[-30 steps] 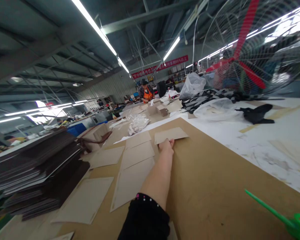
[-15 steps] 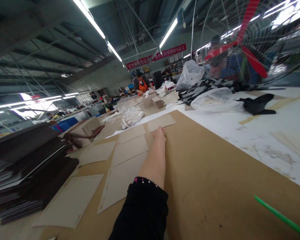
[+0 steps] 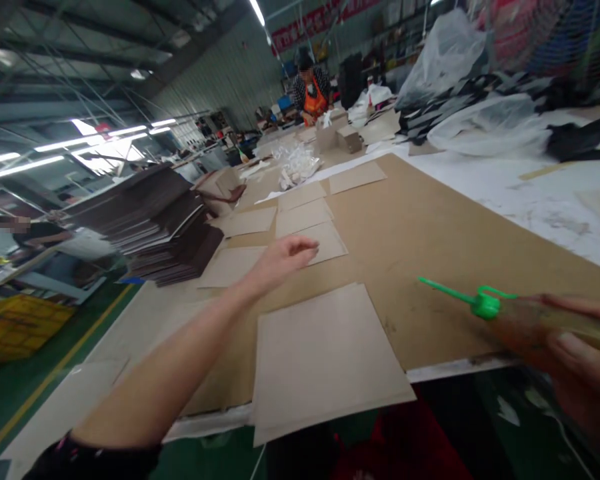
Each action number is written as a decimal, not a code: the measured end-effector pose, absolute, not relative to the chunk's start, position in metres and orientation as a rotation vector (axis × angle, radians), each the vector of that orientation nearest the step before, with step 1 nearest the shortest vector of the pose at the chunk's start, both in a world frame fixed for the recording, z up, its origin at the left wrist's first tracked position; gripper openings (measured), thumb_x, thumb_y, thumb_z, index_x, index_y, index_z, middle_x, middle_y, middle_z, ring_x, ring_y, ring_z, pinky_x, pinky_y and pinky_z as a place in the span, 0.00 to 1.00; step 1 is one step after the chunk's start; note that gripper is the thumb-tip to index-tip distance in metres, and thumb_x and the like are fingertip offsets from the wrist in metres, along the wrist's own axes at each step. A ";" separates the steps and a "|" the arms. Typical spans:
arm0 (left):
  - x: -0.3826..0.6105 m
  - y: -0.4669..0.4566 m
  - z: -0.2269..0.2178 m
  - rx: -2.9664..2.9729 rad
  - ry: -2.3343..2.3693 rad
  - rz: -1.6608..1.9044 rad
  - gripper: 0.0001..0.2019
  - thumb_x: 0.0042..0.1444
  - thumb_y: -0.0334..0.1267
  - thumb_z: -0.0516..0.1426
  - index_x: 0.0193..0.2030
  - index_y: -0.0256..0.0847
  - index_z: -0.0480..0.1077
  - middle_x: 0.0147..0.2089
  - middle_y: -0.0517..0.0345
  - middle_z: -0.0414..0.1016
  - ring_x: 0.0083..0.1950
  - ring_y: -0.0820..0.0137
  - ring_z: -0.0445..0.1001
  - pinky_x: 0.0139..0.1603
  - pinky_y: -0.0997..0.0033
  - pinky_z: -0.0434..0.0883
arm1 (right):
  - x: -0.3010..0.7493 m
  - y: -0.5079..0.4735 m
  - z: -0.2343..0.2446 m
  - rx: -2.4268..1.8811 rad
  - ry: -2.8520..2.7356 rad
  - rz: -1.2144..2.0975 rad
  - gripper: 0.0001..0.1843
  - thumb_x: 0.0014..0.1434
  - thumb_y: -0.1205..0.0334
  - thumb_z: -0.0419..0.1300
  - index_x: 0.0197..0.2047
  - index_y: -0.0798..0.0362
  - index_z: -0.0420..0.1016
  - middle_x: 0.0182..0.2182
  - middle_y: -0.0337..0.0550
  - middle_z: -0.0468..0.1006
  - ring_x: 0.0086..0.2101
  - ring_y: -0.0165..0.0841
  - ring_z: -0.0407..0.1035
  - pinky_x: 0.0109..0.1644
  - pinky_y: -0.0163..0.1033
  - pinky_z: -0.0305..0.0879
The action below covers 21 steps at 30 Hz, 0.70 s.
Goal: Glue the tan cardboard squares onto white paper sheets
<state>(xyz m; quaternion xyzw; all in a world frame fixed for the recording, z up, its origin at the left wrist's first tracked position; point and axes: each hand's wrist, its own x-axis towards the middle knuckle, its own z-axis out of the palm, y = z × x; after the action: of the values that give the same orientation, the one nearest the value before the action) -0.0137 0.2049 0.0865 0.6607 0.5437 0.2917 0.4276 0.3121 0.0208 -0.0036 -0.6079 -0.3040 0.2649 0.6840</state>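
Note:
My left hand hovers over the brown board, fingers loosely spread and holding nothing, just above a tan paper sheet. More tan sheets lie in rows beyond it; the farthest sits near the board's far edge. A larger tan sheet lies closest to me, overhanging the table's front edge. My right hand at the lower right is closed round a squeeze bottle with a green nozzle that points left over the board.
A tall stack of dark brown sheets stands at the left. Clear plastic bags and black pieces lie on the white table top at the right. A person in an orange apron works at the far end. Yellow crate on the floor at left.
My left arm has drawn back from the farthest sheet, which stays on the board. The view has tilted down, and my right hand with the green-nozzled bottle has come in at the right.

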 end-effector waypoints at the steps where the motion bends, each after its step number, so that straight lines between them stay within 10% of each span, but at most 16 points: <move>1: -0.037 0.178 0.082 1.683 1.403 0.767 0.12 0.52 0.42 0.65 0.42 0.42 0.77 0.44 0.54 0.79 0.47 0.66 0.75 0.53 0.61 0.68 | 0.307 0.019 -0.003 -1.355 -0.717 0.601 0.25 0.38 0.49 0.74 0.40 0.47 0.79 0.42 0.46 0.80 0.34 0.38 0.74 0.28 0.29 0.72; 8: -0.126 0.045 0.036 1.744 1.547 0.851 0.20 0.56 0.48 0.60 0.55 0.48 0.70 0.61 0.51 0.69 0.59 0.60 0.70 0.62 0.55 0.66 | 0.270 0.005 0.012 -1.354 -0.886 0.625 0.24 0.38 0.49 0.74 0.40 0.48 0.80 0.42 0.46 0.80 0.36 0.40 0.76 0.33 0.31 0.75; 14: -0.089 0.058 0.047 2.178 1.426 0.376 0.54 0.35 0.58 0.69 0.69 0.46 0.55 0.73 0.45 0.50 0.74 0.51 0.45 0.73 0.45 0.46 | 0.246 -0.006 0.025 -1.271 -0.654 0.760 0.29 0.32 0.53 0.76 0.40 0.50 0.79 0.40 0.47 0.80 0.32 0.36 0.75 0.29 0.26 0.72; 21: -0.048 0.101 0.055 2.366 1.246 -0.067 0.65 0.27 0.66 0.67 0.71 0.39 0.48 0.74 0.34 0.44 0.73 0.42 0.43 0.70 0.37 0.41 | 0.258 -0.031 0.011 -1.229 -0.590 0.762 0.27 0.39 0.53 0.75 0.44 0.47 0.77 0.45 0.41 0.78 0.38 0.36 0.74 0.40 0.28 0.74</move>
<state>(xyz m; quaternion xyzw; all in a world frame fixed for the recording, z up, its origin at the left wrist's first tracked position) -0.0480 0.1011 0.0550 0.8605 0.4532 -0.0244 0.2312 0.2584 -0.0308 0.0112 -0.5538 -0.2657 0.3435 0.7104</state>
